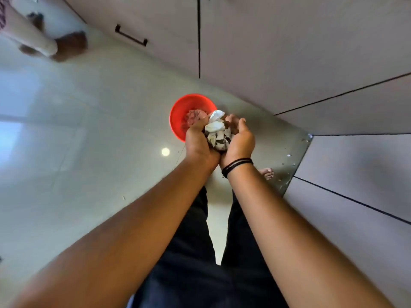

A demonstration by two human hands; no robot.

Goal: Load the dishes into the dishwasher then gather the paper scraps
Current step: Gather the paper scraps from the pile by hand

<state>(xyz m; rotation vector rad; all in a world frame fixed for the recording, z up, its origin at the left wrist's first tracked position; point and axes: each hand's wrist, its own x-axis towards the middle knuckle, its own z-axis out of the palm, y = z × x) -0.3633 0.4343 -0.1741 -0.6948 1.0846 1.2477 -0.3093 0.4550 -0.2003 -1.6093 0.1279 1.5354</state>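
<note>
a crumpled bundle of paper scraps [216,132] is cupped between the left hand [199,141] and the right hand [239,141], fingers of both curled around it, raised above the floor [77,141] and just beside the rim of a red bin [184,112]. the step is judged to be the drop: the bundle is best carried fully over the bin's mouth before the grip is loosened, so no piece is lost. a few small bits near the cabinet [344,163] are probably left to be collected

Blurred feet [66,46], upper left corner.
</note>
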